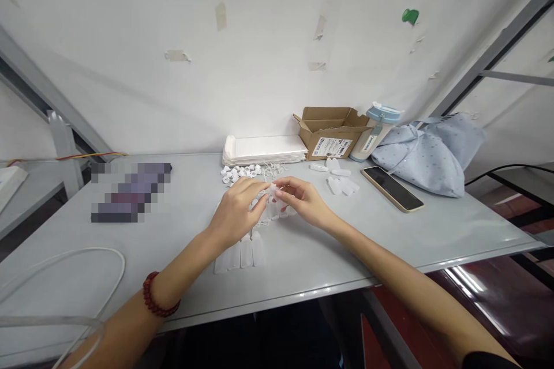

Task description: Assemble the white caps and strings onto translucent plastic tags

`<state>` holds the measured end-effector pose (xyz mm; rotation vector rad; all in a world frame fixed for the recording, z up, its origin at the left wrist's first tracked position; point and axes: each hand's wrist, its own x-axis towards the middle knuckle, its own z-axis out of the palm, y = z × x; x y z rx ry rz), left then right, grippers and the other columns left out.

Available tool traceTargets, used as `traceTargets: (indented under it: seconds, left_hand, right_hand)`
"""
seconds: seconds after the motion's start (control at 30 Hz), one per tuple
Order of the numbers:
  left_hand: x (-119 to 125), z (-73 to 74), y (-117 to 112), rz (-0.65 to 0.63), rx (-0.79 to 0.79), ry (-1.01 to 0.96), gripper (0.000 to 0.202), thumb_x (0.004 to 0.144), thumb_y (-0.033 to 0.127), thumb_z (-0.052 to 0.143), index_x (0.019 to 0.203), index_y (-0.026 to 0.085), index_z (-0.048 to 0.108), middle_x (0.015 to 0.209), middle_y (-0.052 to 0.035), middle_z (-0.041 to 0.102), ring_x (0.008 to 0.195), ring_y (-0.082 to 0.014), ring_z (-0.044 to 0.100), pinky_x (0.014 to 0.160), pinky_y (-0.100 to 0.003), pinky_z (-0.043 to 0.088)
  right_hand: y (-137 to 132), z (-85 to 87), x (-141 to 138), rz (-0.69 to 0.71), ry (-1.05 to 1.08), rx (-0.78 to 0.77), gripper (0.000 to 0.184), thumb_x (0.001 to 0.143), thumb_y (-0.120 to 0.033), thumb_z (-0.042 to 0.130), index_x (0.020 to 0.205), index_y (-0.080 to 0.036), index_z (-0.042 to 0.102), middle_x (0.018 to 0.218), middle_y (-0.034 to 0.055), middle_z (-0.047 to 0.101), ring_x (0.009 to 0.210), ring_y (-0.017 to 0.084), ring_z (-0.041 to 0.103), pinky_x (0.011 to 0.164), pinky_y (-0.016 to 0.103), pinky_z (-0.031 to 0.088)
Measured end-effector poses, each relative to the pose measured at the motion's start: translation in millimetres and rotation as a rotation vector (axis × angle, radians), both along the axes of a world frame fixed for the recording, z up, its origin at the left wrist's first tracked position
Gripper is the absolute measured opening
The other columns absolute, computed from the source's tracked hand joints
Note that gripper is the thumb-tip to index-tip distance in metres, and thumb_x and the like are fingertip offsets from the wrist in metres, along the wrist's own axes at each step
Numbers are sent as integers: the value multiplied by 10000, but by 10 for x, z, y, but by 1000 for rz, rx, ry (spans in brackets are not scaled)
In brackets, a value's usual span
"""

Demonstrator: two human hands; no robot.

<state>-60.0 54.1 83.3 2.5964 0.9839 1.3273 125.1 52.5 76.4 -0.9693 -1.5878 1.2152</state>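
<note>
My left hand (236, 210) and my right hand (306, 203) meet over the middle of the table. Both are closed, with their fingertips pinched on a small translucent white piece (272, 189); its exact kind is too small to tell. Beneath the hands lies a row of translucent plastic bottles (273, 212), partly hidden by the fingers. More of these lie side by side as a front group of bottles (246, 253) near my left wrist. Just beyond my left hand sits a pile of small white caps (238, 173). Thin white loops (274, 170) lie beside the caps.
A stack of white envelopes (268, 150) and an open cardboard box (331, 141) stand against the wall. To the right are loose plastic pieces (341, 184), a phone (392, 188), a blue-lidded cup (374, 132) and a cloth bag (426, 155). A blurred-out item (132, 193) lies left.
</note>
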Motion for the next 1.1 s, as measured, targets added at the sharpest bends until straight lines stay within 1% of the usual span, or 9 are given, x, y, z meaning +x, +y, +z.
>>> traceTargets:
  seconds: [0.17, 0.33, 0.43, 0.53, 0.63, 0.77, 0.9, 1.1]
  left_hand:
    - [-5, 19, -17, -41, 4, 97, 248, 865, 112, 484, 1082, 140, 601, 977, -97, 649, 906, -210, 567, 775, -386, 507]
    - [2, 33, -33, -59, 19, 156, 261, 872, 115, 468, 1099, 133, 596, 1006, -106, 636, 923, -217, 558, 791, -396, 502]
    - [8, 41, -36, -44, 28, 130, 235, 870, 122, 476, 1060, 141, 613, 966, -94, 643, 897, -214, 572, 780, -394, 504]
    - [13, 58, -47, -3, 49, 59, 193, 864, 125, 493, 1007, 154, 621, 916, -77, 640, 863, -203, 579, 754, -378, 508]
    - [22, 78, -69, 13, 73, 26, 193, 855, 157, 536, 1040, 157, 592, 981, -88, 620, 929, -214, 566, 794, -390, 507]
    - [42, 68, -85, -10, 65, 98, 310, 835, 205, 594, 1137, 165, 537, 1121, -113, 582, 1050, -246, 529, 875, -426, 486]
    - [57, 40, -83, 5, 90, 149, 362, 827, 250, 615, 1163, 163, 511, 1115, -121, 586, 1047, -263, 526, 875, -444, 481]
    - [62, 45, -95, 8, 126, 202, 325, 832, 208, 584, 1143, 149, 509, 1092, -130, 595, 1021, -272, 528, 863, -447, 474]
  right_hand:
    - [-8, 27, -2, -7, 88, -78, 293, 777, -382, 645, 980, -173, 612, 829, 26, 615, 736, 131, 602, 576, 244, 539]
    - [-17, 47, -21, -30, 161, -117, 275, 775, -374, 651, 962, -175, 619, 847, 21, 610, 754, 127, 600, 588, 241, 547]
    - [-13, 38, -29, -17, 187, -133, 267, 770, -369, 657, 950, -174, 624, 845, 17, 605, 752, 124, 601, 592, 242, 551]
    - [-13, 30, -38, 2, 208, -147, 266, 765, -372, 661, 939, -175, 623, 821, 9, 602, 747, 124, 605, 605, 252, 559]
    - [-27, 36, -51, -3, 215, -150, 272, 755, -378, 670, 932, -179, 621, 828, 6, 600, 737, 121, 605, 611, 263, 566]
    - [-59, 60, -70, -13, 212, -155, 291, 758, -395, 665, 946, -181, 605, 806, 2, 601, 732, 125, 616, 622, 269, 560]
    - [-82, 65, -85, -3, 219, -143, 293, 777, -407, 644, 952, -178, 593, 820, 7, 610, 760, 135, 632, 632, 263, 552]
    - [-91, 86, -83, 13, 191, -135, 272, 788, -394, 640, 948, -181, 584, 864, 19, 610, 794, 147, 651, 616, 242, 543]
